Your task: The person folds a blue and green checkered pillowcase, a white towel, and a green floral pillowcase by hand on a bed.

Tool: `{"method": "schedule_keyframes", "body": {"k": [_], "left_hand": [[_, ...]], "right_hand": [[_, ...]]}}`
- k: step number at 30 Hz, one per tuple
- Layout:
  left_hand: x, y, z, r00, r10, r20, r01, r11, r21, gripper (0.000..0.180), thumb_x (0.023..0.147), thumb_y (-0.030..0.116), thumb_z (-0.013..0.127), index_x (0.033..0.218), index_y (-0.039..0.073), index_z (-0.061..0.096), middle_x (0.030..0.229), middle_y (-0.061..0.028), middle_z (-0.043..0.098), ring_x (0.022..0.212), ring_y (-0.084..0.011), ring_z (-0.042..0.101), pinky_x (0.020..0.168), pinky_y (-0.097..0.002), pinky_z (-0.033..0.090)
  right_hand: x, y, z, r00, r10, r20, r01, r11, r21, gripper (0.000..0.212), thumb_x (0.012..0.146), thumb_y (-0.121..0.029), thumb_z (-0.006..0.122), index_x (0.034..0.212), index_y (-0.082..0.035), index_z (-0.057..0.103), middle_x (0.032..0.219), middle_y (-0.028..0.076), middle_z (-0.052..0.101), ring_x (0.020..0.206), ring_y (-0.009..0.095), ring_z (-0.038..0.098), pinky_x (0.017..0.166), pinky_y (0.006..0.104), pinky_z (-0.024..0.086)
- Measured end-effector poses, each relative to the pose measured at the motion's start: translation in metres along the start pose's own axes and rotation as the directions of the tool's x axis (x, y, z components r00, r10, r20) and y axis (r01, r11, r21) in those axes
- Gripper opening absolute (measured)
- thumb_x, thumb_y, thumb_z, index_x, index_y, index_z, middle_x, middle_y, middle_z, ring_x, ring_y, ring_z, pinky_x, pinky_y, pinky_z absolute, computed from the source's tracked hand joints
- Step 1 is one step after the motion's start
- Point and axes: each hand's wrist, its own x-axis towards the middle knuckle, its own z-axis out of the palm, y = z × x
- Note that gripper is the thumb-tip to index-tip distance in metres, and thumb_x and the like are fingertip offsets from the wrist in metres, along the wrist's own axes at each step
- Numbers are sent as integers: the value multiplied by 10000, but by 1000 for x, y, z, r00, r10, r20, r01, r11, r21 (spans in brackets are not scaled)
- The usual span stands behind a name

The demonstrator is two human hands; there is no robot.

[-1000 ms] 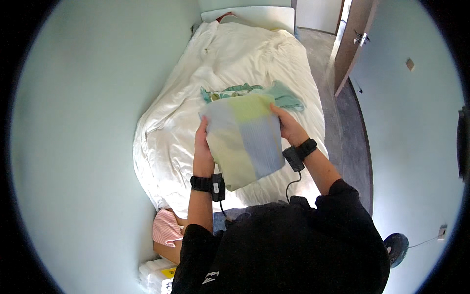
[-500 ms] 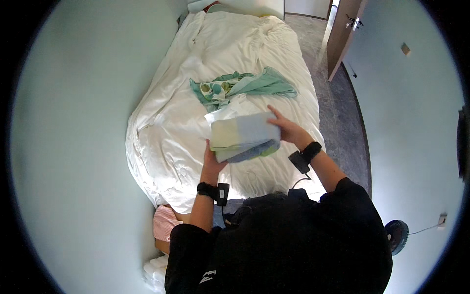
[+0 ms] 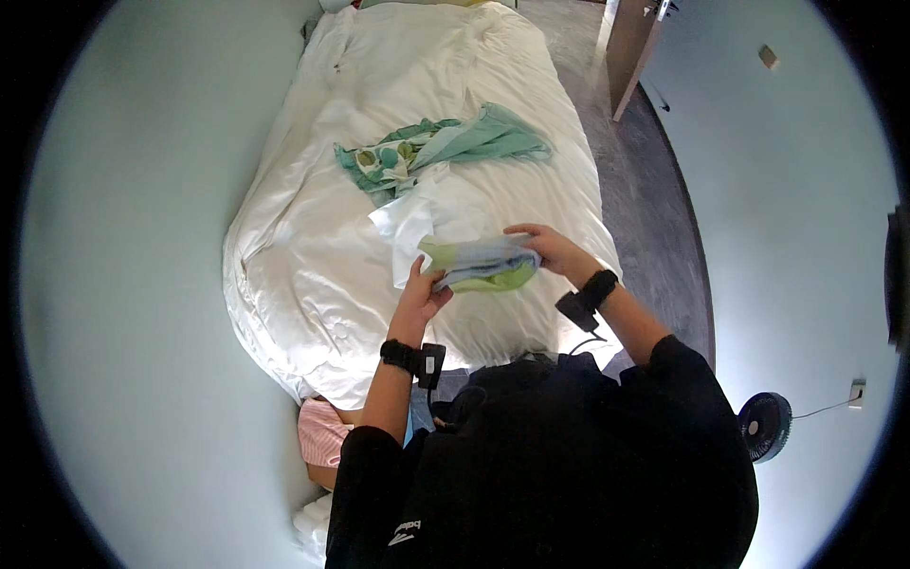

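A folded cloth [image 3: 488, 266], lime green and grey-blue, is held up over the near part of the bed. My left hand [image 3: 423, 292] grips its left end, thumb on top. At the right end my right hand [image 3: 553, 250] closes round the folds, with fingers along the upper edge. Behind the cloth lies a thin white sheet-like piece [image 3: 405, 226], partly hidden by it; its material is unclear. Farther off, a crumpled teal fabric [image 3: 483, 140] with a leaf-like pattern rests on the white quilt [image 3: 294, 228].
A wall runs along the bed's left side. On the right are the grey floor [image 3: 633, 185], a partly open wooden door [image 3: 633, 52] and a small black fan [image 3: 764, 427]. Pink striped fabric [image 3: 322, 434] lies at lower left. Black wrist devices with cables sit on both wrists.
The folded cloth has tipped, so its broad top face now shows as a narrow side with layered folds. Both hands still hold it. The view has shifted slightly, moving the bed up and left.
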Motion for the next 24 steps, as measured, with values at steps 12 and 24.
{"method": "schedule_keyframes", "body": {"k": [12,24], "left_hand": [[39,137,152,877,314,364,-392,906,161,659,716,-81,416,1245,277,251,1072,-115,416,892,-248,488,668,-413,451],[98,-70,46,990,-67,-122,79,992,95,649,797,105,481,1285,261,83,1258,-115,268,1091,-305,369,760,-411,437]], "right_hand": [[8,-177,-34,892,-449,49,451,892,-37,293,757,-24,509,1043,38,491,991,113,529,844,151,541,745,248,451],[32,35,-114,941,60,-334,-95,991,-90,332,697,-57,548,1028,-78,535,949,64,522,816,159,505,663,270,423]]}}
